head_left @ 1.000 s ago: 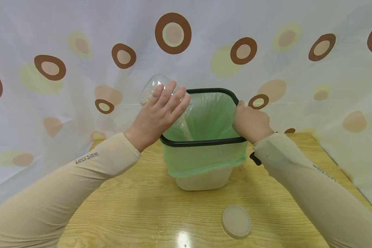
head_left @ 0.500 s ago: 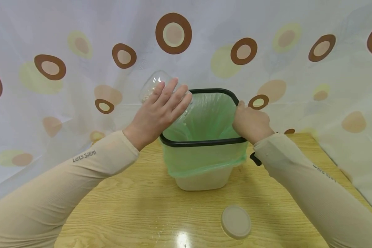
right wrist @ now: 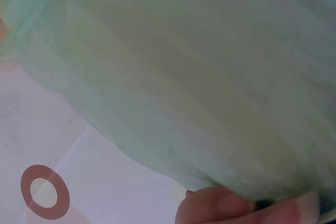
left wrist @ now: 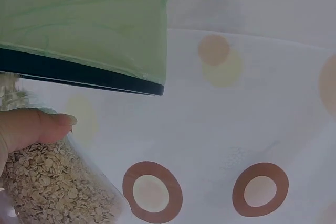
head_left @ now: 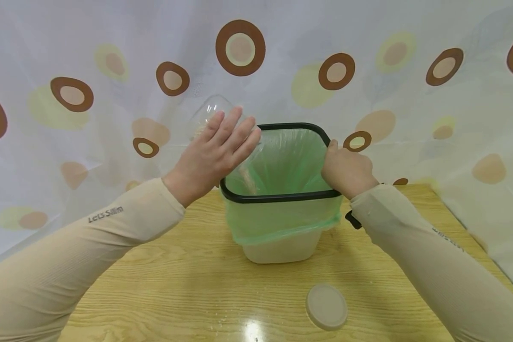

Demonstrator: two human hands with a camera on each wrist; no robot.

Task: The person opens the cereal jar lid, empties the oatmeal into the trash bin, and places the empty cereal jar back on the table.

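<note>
My left hand (head_left: 215, 154) grips a clear jar (head_left: 213, 103) tipped mouth-down over the left side of a trash bin (head_left: 282, 249). Rolled oats (left wrist: 55, 182) fill the lower side of the jar in the left wrist view, with my thumb across its wall. A stream of falling oats (head_left: 248, 179) drops inside the green bin liner (head_left: 288, 156). My right hand (head_left: 348, 168) holds the bin's black rim (head_left: 282, 197) at its right side, fingers curled over it and the liner. In the right wrist view the liner (right wrist: 157, 87) covers most of the frame, above the fingertips.
A round beige lid (head_left: 326, 306) lies on the wooden table (head_left: 175, 285) in front of the bin. Small pale crumbs are scattered on the tabletop near the front. Behind the bin hangs a white patterned curtain (head_left: 273, 42).
The left hand and jar have shifted slightly left and up, and the jar stays tipped. Oats fall into the bin, their stream changing between frames. The right hand keeps its hold on the rim.
</note>
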